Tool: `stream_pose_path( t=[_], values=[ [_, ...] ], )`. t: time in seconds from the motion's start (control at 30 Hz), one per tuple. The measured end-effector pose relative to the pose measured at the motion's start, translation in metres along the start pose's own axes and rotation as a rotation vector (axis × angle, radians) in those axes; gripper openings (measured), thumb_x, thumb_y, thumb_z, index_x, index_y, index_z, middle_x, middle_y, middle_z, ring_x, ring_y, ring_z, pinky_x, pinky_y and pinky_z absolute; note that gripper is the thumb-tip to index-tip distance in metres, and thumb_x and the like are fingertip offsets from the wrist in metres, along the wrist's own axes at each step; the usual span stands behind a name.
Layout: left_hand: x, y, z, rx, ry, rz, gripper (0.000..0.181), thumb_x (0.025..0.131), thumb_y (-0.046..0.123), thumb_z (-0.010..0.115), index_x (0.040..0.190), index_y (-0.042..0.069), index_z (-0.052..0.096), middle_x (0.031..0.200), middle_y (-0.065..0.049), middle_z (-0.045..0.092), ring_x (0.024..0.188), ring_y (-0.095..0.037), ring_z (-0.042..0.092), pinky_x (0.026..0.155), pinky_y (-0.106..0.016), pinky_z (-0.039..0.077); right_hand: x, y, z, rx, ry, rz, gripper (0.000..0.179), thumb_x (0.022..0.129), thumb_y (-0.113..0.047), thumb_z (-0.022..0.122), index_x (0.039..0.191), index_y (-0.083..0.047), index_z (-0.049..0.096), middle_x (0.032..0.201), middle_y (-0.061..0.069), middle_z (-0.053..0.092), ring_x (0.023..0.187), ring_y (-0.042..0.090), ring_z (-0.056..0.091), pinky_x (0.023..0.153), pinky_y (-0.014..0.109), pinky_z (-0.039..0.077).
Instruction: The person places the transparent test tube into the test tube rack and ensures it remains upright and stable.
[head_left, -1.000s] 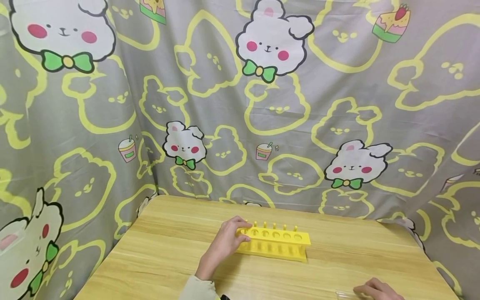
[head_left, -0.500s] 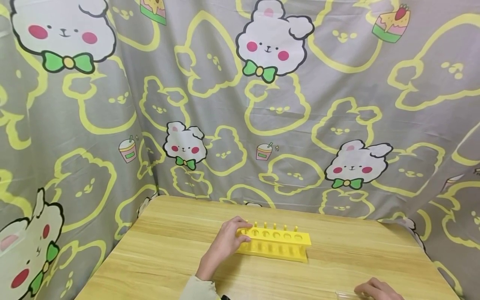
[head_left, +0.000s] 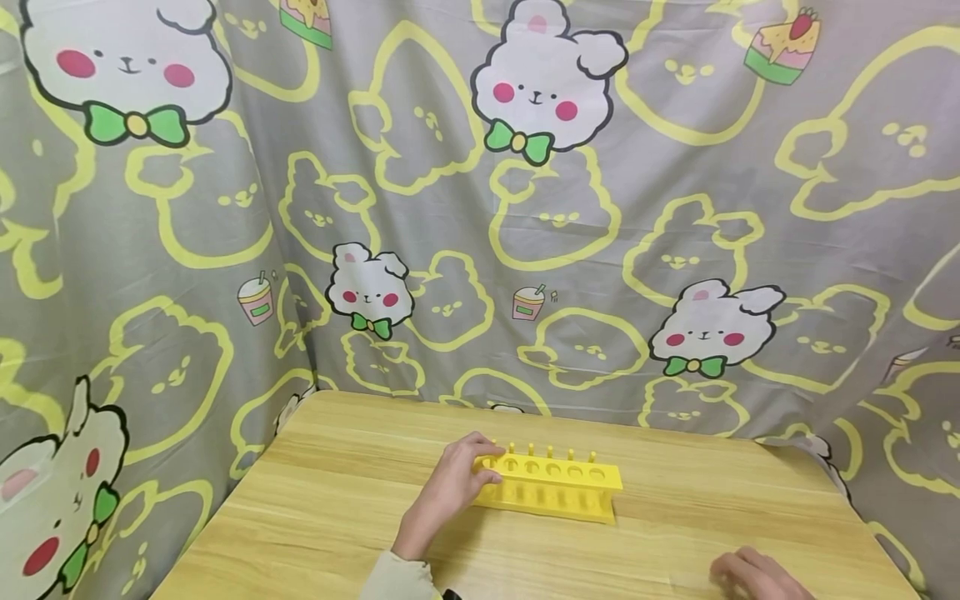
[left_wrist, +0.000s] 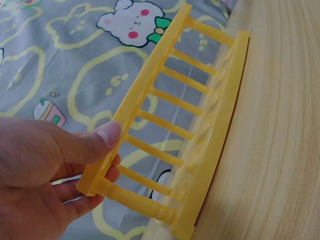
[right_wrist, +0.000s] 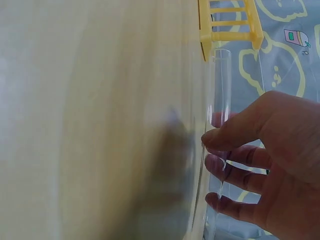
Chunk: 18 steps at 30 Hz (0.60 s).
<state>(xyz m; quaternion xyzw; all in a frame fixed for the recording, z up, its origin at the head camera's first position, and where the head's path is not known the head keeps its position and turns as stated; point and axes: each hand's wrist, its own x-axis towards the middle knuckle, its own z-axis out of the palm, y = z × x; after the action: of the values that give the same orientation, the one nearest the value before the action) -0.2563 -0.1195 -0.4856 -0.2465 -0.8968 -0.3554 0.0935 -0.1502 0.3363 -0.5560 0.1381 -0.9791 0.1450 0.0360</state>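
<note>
A yellow test tube rack stands upright on the table, its holes vacant and a row of pegs along the back. My left hand grips the left end of its top bar; in the left wrist view the thumb lies over the bar and fingers curl beneath. At the lower right of the head view is my right hand. In the right wrist view its thumb and fingers pinch a clear test tube, lying lengthwise close along the tabletop. Part of the tube is hidden by the fingers.
The wooden table fills the lower part of the head view. A grey curtain with cartoon rabbits hangs behind it and along both sides.
My right hand has shifted slightly and its fingers have moved a little; the tube beside it now shows only faintly in the head view. The left hand and rack stay put.
</note>
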Motion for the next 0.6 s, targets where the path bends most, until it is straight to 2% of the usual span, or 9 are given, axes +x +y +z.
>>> stream_pose_path(
  t=[0.07,0.13,0.2,0.27,0.37,0.47,0.6],
  values=[
    [0.000,0.000,0.000,0.002,0.000,0.002,0.035,0.086,0.008,0.082,0.120,0.001,0.074,0.114,-0.008,0.069,0.108,-0.029,0.067,0.096,-0.040,0.058,0.002,-0.001,-0.005,-0.020,-0.037,0.032,0.051,0.075,-0.071,0.078,0.102,-0.030,0.066,0.092,-0.021,0.051,0.080,-0.007,0.046,0.060,0.021,0.046],
    [0.000,0.000,0.000,0.002,-0.001,0.004,0.035,0.086,0.008,0.082,0.120,0.001,0.074,0.113,-0.008,0.069,0.108,-0.029,0.067,0.095,-0.040,0.058,0.004,-0.005,-0.010,-0.015,-0.042,0.053,0.049,0.076,-0.066,0.080,0.105,-0.029,0.065,0.094,-0.018,0.053,0.081,-0.006,0.048,0.060,0.021,0.047],
    [0.000,0.000,0.000,-0.001,-0.001,0.005,0.035,0.086,0.008,0.082,0.119,0.001,0.074,0.113,-0.008,0.069,0.108,-0.029,0.067,0.095,-0.040,0.058,0.005,-0.008,-0.013,0.002,-0.034,0.071,0.039,0.082,-0.050,0.082,0.107,-0.027,0.064,0.095,-0.015,0.055,0.080,-0.006,0.049,0.059,0.021,0.046],
    [0.000,0.000,-0.001,-0.003,0.001,0.004,0.035,0.086,0.008,0.082,0.120,0.001,0.074,0.113,-0.008,0.069,0.108,-0.028,0.067,0.095,-0.040,0.058,0.005,-0.012,-0.015,0.025,-0.001,0.093,0.030,0.083,-0.026,0.082,0.107,-0.026,0.064,0.094,-0.013,0.055,0.077,-0.005,0.049,0.057,0.021,0.045],
    [0.000,0.000,-0.001,-0.002,0.006,0.004,0.035,0.086,0.008,0.082,0.119,0.001,0.075,0.113,-0.007,0.069,0.107,-0.028,0.067,0.095,-0.039,0.058,0.006,-0.017,-0.020,0.028,0.032,0.104,0.036,0.079,-0.004,0.075,0.109,-0.022,0.065,0.092,-0.011,0.056,0.076,-0.002,0.052,0.056,0.021,0.045],
    [0.000,-0.001,0.000,0.001,0.008,0.005,0.035,0.086,0.008,0.082,0.119,0.002,0.075,0.113,-0.007,0.069,0.107,-0.028,0.067,0.095,-0.039,0.058,0.006,-0.020,-0.024,0.017,0.065,0.102,0.039,0.079,-0.001,0.077,0.111,-0.019,0.065,0.092,-0.010,0.057,0.079,0.000,0.056,0.056,0.021,0.047],
    [0.000,-0.001,0.000,0.000,0.006,0.006,0.035,0.086,0.009,0.082,0.119,0.002,0.075,0.113,-0.007,0.069,0.107,-0.027,0.067,0.095,-0.039,0.058,0.007,-0.025,-0.028,0.022,0.123,0.090,0.040,0.079,-0.003,0.083,0.111,-0.018,0.064,0.088,-0.011,0.053,0.072,-0.003,0.049,0.052,0.021,0.043]
  ],
)
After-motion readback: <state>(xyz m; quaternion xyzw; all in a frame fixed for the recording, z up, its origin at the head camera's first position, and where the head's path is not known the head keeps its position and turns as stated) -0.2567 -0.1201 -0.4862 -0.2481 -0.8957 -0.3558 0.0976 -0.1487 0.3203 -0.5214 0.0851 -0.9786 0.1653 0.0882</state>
